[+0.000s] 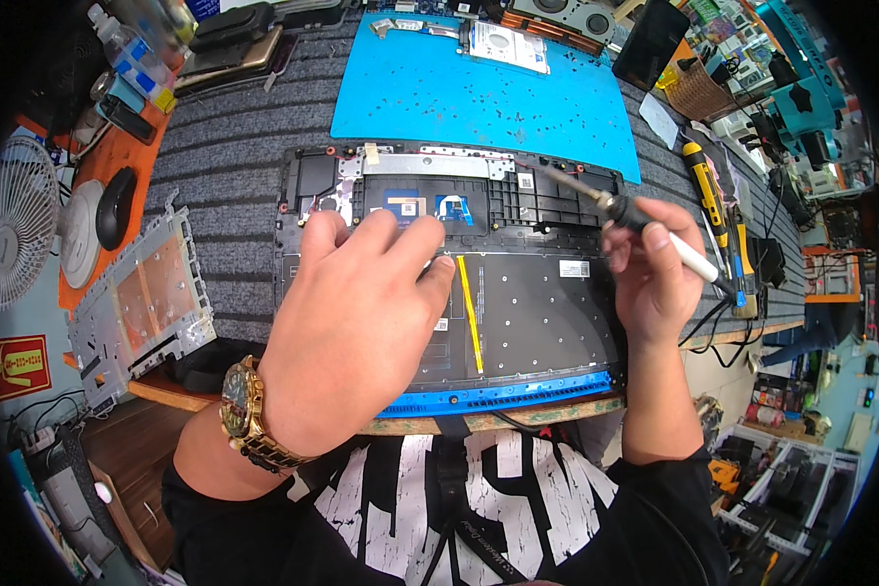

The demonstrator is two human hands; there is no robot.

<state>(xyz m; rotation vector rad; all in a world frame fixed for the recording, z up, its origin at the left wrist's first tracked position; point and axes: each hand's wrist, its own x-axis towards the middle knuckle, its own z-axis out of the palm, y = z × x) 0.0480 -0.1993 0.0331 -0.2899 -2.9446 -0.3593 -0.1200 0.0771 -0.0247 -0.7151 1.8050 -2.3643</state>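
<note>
An opened laptop chassis lies face down on a grey ribbed mat, with a metal bracket, blue circuit pieces and a yellow tape strip showing. My left hand, wearing a gold watch, rests over the middle-left of the chassis, its bent fingers apart; their tips are partly hidden. My right hand grips a soldering iron with a black and white handle, its metal tip angled up-left above the chassis's right part.
A blue silicone mat carries small parts and a drive. A metal plate and white fan are at left. Screwdrivers, cables and a teal microscope are at right.
</note>
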